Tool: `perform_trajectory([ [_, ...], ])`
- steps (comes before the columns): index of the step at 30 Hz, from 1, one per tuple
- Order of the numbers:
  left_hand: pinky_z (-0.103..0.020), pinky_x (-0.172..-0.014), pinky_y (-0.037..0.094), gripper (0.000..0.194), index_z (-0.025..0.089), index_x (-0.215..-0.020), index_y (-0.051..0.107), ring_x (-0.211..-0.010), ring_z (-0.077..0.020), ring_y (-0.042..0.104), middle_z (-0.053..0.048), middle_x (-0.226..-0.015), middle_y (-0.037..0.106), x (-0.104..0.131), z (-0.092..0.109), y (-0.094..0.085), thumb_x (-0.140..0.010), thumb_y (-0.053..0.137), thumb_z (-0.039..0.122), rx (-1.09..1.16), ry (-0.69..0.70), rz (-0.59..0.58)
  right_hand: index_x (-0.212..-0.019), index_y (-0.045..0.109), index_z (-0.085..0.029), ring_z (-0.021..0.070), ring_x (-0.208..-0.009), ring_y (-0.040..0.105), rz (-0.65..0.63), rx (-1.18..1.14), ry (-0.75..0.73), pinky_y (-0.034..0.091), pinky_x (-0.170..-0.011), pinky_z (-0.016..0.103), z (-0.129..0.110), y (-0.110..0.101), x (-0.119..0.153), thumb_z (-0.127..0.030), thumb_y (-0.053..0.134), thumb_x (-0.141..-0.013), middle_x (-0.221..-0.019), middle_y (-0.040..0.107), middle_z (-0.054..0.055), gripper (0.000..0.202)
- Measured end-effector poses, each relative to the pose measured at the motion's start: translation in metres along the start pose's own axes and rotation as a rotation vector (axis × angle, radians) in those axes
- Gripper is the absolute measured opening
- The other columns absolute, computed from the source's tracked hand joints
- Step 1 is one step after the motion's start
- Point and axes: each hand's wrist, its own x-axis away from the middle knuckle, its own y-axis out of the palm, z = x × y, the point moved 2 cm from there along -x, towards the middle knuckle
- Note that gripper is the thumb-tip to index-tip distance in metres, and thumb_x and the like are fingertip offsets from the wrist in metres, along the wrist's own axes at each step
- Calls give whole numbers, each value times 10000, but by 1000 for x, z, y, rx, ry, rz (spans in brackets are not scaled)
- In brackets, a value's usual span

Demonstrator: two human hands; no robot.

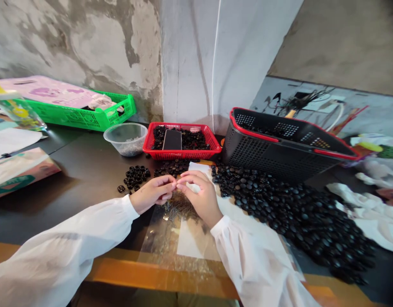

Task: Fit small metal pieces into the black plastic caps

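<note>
My left hand [154, 192] and my right hand [201, 195] meet at their fingertips above the table's middle. Both are pinched, and whatever lies between the fingertips is too small to make out. Beneath them is a pile of thin metal pins [180, 207] on a clear plastic sheet [158, 238]. Black ring-like parts [135, 177] lie just beyond my left hand. To the right of my right hand spreads a large heap of black round pieces [279, 209], partly on white paper [230, 209].
A red basket [182, 154] of dark parts holds a phone-like slab [172, 140]. Beside it stand a clear bowl [128, 140] and a tall black basket [279, 153]. Leftward are a green crate [88, 119], tissue box [27, 170] and cup [22, 113]. Crumpled cloth [369, 213] lies right.
</note>
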Motion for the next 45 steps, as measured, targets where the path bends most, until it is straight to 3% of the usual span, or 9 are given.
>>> perform_trajectory([
  [6,-162,-421,147,430,149,-865,615,-485,-36,290,78,-594,390,-1,-1,-4,-735,832,497,-51,23,5,-920,767,-264,213,-1038,667,-41,15,-20,498,-966,377,6,-2,-4,-238,772,-845,-1050,736,34,79],
  [9,-160,-424,166,412,150,-864,623,-513,-40,360,31,-668,520,-3,2,-8,-728,840,472,-85,61,74,-1088,737,-263,199,-973,687,-102,67,17,513,-925,355,22,-8,-19,-239,716,-891,-1022,757,28,200],
  [12,-152,-435,192,399,148,-848,623,-526,-36,392,17,-697,568,-5,6,-13,-708,860,438,-102,98,178,-1084,738,-219,202,-934,692,-174,253,45,505,-916,349,44,-12,-42,-162,694,-889,-992,762,46,208],
  [19,-147,-459,220,426,168,-997,703,-537,-19,438,-33,-875,695,-8,6,-28,-682,881,393,-22,125,242,-1078,762,-215,228,-1011,665,-384,569,-31,479,-945,354,70,13,-78,-292,705,-910,-1059,752,78,193],
  [25,-161,-454,236,446,168,-1078,761,-536,-36,462,-59,-839,710,-10,5,-32,-703,857,391,53,97,209,-993,785,-205,225,-913,686,-430,567,-44,499,-891,341,71,20,-82,-169,778,-817,-963,763,72,180],
  [31,-160,-423,239,386,134,-1001,743,-547,-55,520,-63,-845,711,-9,8,-28,-714,840,372,44,89,196,-993,777,-224,225,-988,700,-349,510,-11,511,-931,352,60,13,-73,-193,747,-845,-1044,768,62,155],
  [36,-155,-421,319,392,143,-1025,659,-600,-87,597,-79,-914,738,-8,9,-25,-750,818,373,-19,139,223,-949,757,-230,188,-829,736,-254,58,191,569,-828,313,44,3,-52,-177,790,-771,-866,780,8,189],
  [38,-154,-432,356,381,153,-1016,636,-624,-93,619,-74,-932,738,-8,8,-23,-765,811,381,-51,152,213,-954,760,-231,186,-835,733,-257,-73,226,571,-827,312,37,-1,-41,-217,798,-760,-882,779,10,199],
  [45,-156,-427,387,327,158,-975,636,-595,-85,599,-47,-879,717,-5,3,-16,-803,782,396,-135,142,124,-885,727,-198,180,-831,693,-178,-215,310,560,-795,297,37,-5,-17,-309,806,-736,-880,737,19,202],
])
